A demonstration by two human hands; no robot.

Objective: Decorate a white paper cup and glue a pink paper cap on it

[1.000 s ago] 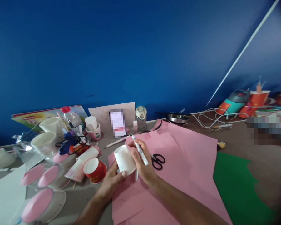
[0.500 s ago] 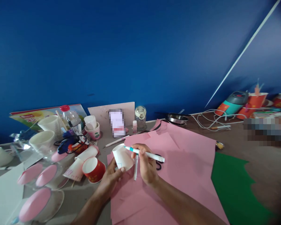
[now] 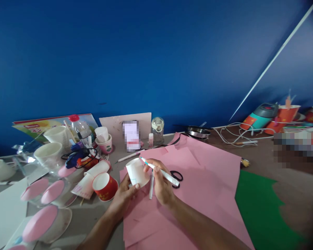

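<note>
My left hand (image 3: pixel 127 192) is closed around the lower side of a tilted white paper cup (image 3: pixel 137 172), which has a small light-blue outline on its side. Between the thumb and fingers of my right hand (image 3: pixel 162 180) is a white marker (image 3: pixel 169 177) with a teal band, its tip close to the cup's upper edge. Both hands are over the left part of some pink paper sheets (image 3: pixel 211 180). A capped white pen (image 3: pixel 151 185) lies on the paper between them, and black scissor handles (image 3: pixel 177 176) show behind my right hand.
At left stand a red paper cup (image 3: pixel 105 186), stacked white cups (image 3: pixel 48 154) and cups with pink ovals (image 3: pixel 40 222). A phone (image 3: pixel 131 136) leans at the back near a clear bottle (image 3: pixel 158 130). Green paper (image 3: pixel 261 208) and white cables (image 3: pixel 231 135) lie right.
The marker in my right hand has turned to a steeper slant, its back end lower and its tip slightly higher. More of the scissor handles shows. The view has shifted slightly.
</note>
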